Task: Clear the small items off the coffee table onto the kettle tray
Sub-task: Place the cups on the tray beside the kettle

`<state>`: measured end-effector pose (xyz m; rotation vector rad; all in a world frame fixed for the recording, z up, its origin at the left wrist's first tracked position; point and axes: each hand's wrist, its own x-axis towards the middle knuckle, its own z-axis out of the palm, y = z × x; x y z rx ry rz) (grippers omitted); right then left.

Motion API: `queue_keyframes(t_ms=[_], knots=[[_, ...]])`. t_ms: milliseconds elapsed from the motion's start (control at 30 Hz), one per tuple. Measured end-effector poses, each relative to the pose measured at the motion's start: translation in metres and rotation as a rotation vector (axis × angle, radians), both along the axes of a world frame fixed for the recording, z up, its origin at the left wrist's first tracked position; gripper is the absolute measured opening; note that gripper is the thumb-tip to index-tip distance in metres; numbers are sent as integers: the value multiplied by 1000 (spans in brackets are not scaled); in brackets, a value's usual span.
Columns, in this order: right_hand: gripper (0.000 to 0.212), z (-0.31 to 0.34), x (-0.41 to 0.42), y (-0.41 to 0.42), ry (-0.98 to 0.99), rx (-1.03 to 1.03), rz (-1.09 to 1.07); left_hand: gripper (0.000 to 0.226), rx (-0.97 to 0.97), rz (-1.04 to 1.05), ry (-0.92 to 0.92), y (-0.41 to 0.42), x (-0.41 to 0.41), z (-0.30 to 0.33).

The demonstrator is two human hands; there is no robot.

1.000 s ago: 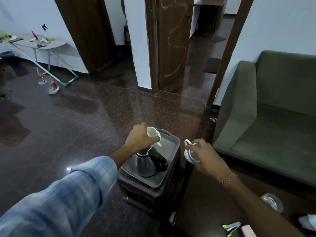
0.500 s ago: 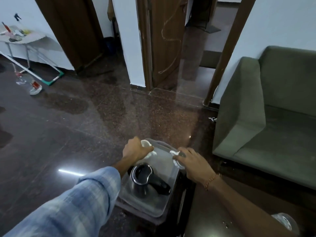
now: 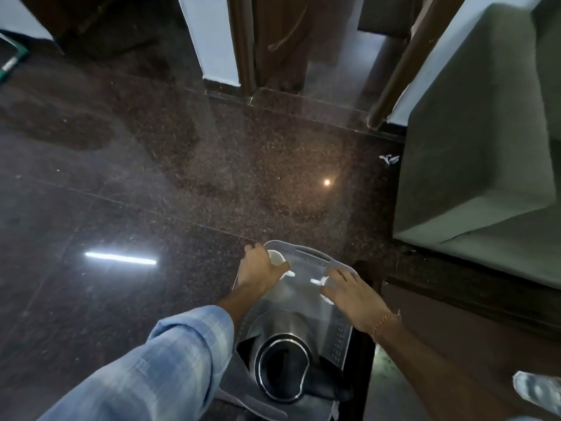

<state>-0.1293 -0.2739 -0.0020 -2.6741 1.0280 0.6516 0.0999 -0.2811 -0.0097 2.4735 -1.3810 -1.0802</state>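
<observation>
Both hands are over the far end of the grey tray [image 3: 306, 259], which lies on a dark stand beside the sofa [image 3: 473, 153]. The left hand [image 3: 261, 268] is at the far left corner of the tray, and its fingers are curled around a small white cup [image 3: 277, 259]; the cup seems to sit low on the tray surface, with its handle pointing to the right. The right hand [image 3: 352, 294] is near the far right side of the tray, palm down, and its fingers are bent over a second white cup [image 3: 322, 283], whose handle points to the left. This cup is mostly hidden under the hand, so I cannot tell whether the fingers grip it firmly or only rest on it. The two cups are near each other but apart, with bare tray between them. Closer to the camera, on the same tray, stands the steel kettle [image 3: 280, 357], seen from above, with its black handle toward the lower right. A thin bracelet [image 3: 383, 322] is on the right wrist, and the left arm wears a blue checked sleeve [image 3: 170, 360]. The floor [image 3: 151, 177] around is dark polished stone.
</observation>
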Motion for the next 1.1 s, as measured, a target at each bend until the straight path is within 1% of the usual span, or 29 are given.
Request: queue_keyframes(t_ms=[100,167,367,533,733,900,967,1033,1100], knots=[[73,-25,-2,-8,36,10,12,89,-32,-4,17,-8,-6,-18],[69,-35,-4,-13,42,18,24,90,-48,-29,-2,-15,-12,-26],[61,-50,-16,-20,-29,-3,64,74,-39,-99,-100,-25,-36,-35],[50,-55,-15,-23,-50,7,78,82,-25,-122,-183,-24,-39,-41],[51,-59,-18,-19,-77,-36,98,88,12,-140,-186,-19,-40,-46],[72,-49,-15,-13,-52,-34,60,93,4,-244,-235,-13,-38,-40],[72,-35,-18,-6,-101,-39,14,95,-15,-244,-223,-11,-36,-30],[69,-19,-26,4,-169,-36,-80,91,-44,-240,-216,-11,-34,-15],[66,0,-41,19,-144,-25,-159,82,-85,-246,-216,-9,-34,5]])
